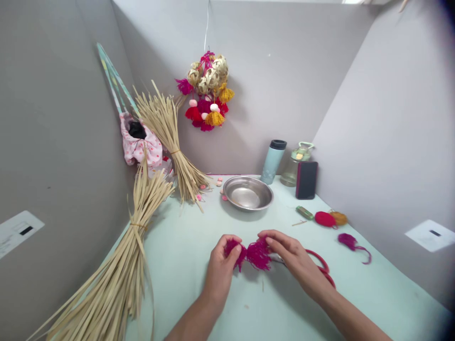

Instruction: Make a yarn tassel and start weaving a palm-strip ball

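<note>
A bundle of magenta yarn [258,255], narrow in the middle and frayed at both ends, is stretched between my two hands above the front middle of the table. My left hand [223,263] pinches its left part between thumb and fingers. The fingers of my right hand [289,251] are closed on its right part. Red-handled scissors [325,272] lie beneath and beside my right hand, which hides part of their blades.
A metal bowl [249,193] stands behind my hands. Straw bundles [133,237] lean at the left. A tumbler [273,162], a bottle [290,168], a phone [306,180] and yarn bundles [325,219] are at the right. Tassels [215,118] hang on the back wall.
</note>
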The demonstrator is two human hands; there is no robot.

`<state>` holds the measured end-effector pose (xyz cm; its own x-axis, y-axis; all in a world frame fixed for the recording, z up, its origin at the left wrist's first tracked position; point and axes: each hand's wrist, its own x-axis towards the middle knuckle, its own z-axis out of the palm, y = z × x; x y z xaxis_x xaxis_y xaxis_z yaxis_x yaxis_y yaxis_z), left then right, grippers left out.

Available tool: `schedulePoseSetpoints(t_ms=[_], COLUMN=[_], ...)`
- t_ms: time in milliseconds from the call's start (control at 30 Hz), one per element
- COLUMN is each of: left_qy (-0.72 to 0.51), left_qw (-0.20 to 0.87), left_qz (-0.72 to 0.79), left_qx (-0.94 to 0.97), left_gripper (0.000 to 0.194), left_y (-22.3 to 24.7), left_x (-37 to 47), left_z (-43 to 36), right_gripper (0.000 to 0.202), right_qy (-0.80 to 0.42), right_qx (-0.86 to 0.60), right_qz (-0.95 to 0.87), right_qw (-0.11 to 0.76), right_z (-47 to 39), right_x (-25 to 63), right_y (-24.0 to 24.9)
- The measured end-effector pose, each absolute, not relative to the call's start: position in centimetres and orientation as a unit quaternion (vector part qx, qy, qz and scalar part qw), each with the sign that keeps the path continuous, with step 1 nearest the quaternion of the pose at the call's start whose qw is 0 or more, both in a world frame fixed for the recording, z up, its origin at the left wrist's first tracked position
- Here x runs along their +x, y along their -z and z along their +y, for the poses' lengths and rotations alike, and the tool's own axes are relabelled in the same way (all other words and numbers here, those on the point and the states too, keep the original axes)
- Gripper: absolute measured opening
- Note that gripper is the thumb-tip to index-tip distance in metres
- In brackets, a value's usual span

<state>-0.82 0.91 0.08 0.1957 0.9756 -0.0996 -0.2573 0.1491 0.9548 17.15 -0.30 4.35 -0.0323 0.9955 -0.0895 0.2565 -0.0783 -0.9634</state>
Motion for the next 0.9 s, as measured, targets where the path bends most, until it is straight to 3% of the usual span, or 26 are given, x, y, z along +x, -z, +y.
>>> schedulePoseSetpoints(t_ms=[167, 400, 667, 800, 900], left_qy=[-0.480, -0.468, -0.474, -0.454, -0.463], left_qw=[0.642, 0.633, 0.626, 0.621, 0.617], left_qz=[0.398, 0.402, 0.374, 0.393, 0.407], left_qx=[0.446, 0.467, 0.494, 0.505, 0.489], left_gripper=[0.022, 0.019, 0.048, 0.021, 0.023], left_y=[-0.1, 0.3, -0.4, -0.5, -0.3], left_x=[-0.7, -0.7, -0.8, -0.7, -0.8], left_z=[0.8, 0.8, 0.5, 0.6, 0.7], right_gripper=[0.036, 0.029, 0.033, 0.037, 0.037], right_qy=[-0.473, -0.559, -0.578, -0.533, -0.507], right_qx=[-0.557, -0.529, -0.523, -0.536, -0.538], right_qz=[-0.568, -0.521, -0.487, -0.516, -0.535], right_qw=[0.379, 0.370, 0.393, 0.403, 0.408], right_z=[-0.5, -0.3, -0.2, -0.5, -0.7], right_x=[16.7, 16.2, 16.3, 16.3, 16.2], right_y=[-4.2, -3.0, -2.9, -3.1, -3.6])
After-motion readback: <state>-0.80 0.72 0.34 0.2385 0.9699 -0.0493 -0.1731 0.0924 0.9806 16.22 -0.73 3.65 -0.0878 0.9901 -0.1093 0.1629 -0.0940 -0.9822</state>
